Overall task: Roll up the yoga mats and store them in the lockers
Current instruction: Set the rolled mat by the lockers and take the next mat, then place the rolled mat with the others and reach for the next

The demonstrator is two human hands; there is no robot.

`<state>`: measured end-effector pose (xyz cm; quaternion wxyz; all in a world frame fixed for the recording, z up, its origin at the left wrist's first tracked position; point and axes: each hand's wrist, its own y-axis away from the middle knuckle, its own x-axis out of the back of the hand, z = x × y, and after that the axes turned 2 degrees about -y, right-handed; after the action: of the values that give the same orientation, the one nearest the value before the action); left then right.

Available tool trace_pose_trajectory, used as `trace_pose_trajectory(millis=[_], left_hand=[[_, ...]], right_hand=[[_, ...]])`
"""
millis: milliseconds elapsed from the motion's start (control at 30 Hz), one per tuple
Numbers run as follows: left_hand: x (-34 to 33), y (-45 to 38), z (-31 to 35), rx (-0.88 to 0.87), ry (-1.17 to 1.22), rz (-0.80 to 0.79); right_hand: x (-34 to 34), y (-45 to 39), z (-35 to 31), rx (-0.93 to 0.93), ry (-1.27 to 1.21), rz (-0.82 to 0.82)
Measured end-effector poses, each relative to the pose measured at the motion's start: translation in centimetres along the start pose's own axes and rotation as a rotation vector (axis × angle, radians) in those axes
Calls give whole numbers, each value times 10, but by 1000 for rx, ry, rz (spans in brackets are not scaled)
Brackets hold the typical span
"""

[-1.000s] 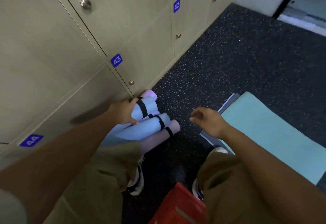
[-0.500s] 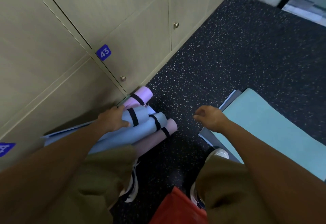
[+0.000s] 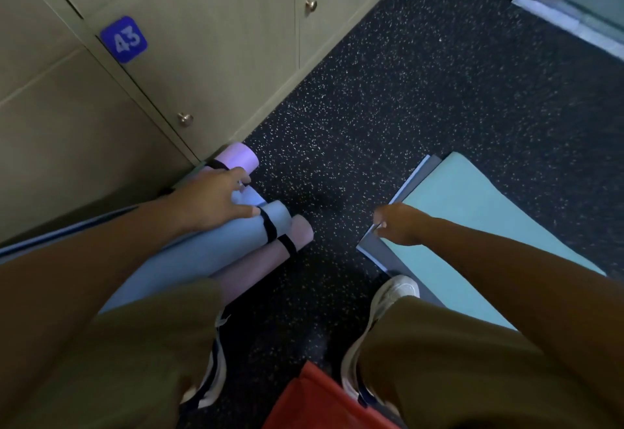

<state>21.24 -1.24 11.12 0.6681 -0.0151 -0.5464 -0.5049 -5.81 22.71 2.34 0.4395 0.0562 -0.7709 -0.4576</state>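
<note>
My left hand [image 3: 216,199] rests with loose fingers on the strapped rolled yoga mats [image 3: 216,246] — piled on the floor against locker 43 [image 3: 209,67]. My right hand [image 3: 396,224] pinches the corner of the flat stacked mats [image 3: 472,226] — grip clamped.

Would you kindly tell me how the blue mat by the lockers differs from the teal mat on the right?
The blue mat is rolled up and bound with a black strap; the teal mat lies flat, unstrapped. The left hand rests on the blue mat's bundle; the right hand is at the teal mat's stack corner. Both lie on the speckled floor.
</note>
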Motion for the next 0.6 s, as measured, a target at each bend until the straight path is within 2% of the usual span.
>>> trace_pose_trajectory(millis=[333,600], left_hand=[[-45,-22,40,-137,-87,-57],[-65,-35,76,-184,-112,-150]], right_hand=[[-45,-56,62,-38,155,-29],[-57,-94,74,20,346,-87]])
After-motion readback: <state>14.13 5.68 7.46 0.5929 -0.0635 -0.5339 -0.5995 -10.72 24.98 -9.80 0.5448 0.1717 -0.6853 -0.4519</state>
